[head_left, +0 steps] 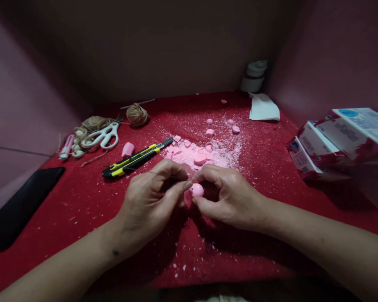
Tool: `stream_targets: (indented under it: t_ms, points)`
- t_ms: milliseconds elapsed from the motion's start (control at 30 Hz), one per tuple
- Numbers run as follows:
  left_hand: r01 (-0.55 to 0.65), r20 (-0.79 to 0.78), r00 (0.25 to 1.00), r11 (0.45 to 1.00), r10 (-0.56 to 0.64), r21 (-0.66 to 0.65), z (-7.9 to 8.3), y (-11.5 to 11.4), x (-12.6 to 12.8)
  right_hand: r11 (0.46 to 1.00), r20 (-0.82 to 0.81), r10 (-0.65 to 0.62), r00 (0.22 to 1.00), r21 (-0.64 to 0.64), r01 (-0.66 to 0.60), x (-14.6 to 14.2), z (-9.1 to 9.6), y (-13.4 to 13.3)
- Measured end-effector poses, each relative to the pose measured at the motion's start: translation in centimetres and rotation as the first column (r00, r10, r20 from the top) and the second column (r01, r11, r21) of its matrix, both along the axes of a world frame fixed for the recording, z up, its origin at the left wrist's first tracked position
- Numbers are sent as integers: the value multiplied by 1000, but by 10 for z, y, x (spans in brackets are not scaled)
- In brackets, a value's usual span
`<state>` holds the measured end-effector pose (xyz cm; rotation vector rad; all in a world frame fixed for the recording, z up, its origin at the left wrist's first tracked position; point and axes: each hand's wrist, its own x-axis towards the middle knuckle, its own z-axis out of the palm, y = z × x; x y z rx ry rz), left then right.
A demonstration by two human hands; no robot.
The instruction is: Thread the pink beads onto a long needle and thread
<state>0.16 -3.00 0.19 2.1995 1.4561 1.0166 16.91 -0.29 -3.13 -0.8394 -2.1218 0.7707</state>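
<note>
My right hand (pixel 231 199) is closed around a small rounded pink piece (pixel 197 190), smooth and soap-like, pinched between thumb and fingers. My left hand (pixel 156 201) is closed beside it, thumb against the fingers, nearly touching the pink piece. A thin dark strand (pixel 22 150) runs from the left edge of view towards my left hand; its end is hidden, and I cannot tell whether it is wire or thread. Just beyond my hands lies a heap of pink chunks and shavings (pixel 200 157). A black and yellow utility knife (pixel 135 160) rests left of the heap, blade extended.
White-handled scissors (pixel 102 136), a twine ball (pixel 137 114) and a pink block (pixel 127 149) lie left. A black case (pixel 22 207) is nearer. Cartons (pixel 330 142) stand right, white paper (pixel 263 107) and a white container (pixel 254 76) behind. Powder dusts the red cloth (pixel 91 197).
</note>
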Motion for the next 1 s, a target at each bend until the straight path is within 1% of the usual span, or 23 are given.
stream_targets:
  t_ms: [100, 167, 200, 267, 367, 467, 567, 700, 833, 900, 1000]
  points:
    - [49, -75, 996, 996, -43, 80, -3, 0, -1, 1000, -3, 6, 1000, 0, -6, 0, -1, 0]
    - [51, -88, 995, 994, -43, 91, -3, 2, -2, 1000, -11, 10, 1000, -4, -10, 0, -2, 1]
    - [44, -74, 997, 997, -38, 70, -3, 3, -2, 1000, -20, 10, 1000, -19, -11, 0, -2, 1]
    - [29, -16, 999, 999, -29, -15, 0, 6, -3, 997, -41, 13, 999, -77, -16, 0, -3, 3]
    - [44, 60, 998, 993, -37, -113, 7, 9, -4, 986, -65, 12, 998, -163, -23, -1, -2, 6]
    - [38, 17, 999, 989, -36, -140, 9, 11, -6, 982, -52, 2, 999, -188, -12, -2, -3, 10]
    - [35, -45, 998, 987, -43, -158, 5, 14, -7, 981, 17, -20, 1000, -190, 22, -3, -6, 12]
    - [42, -127, 990, 990, -60, -138, 0, 18, -8, 987, 92, -18, 996, -159, 33, -4, -10, 13]
    - [83, -188, 977, 991, -101, -101, -3, 23, -7, 998, 137, -44, 990, -42, 50, -5, -14, 13]
    - [84, -224, 969, 992, -102, -91, -3, 26, -7, 998, 152, -68, 986, 1, 69, -5, -15, 13]
    - [81, -268, 958, 992, -106, -101, -2, 29, -6, 997, 166, -75, 983, 11, 75, -4, -18, 15]
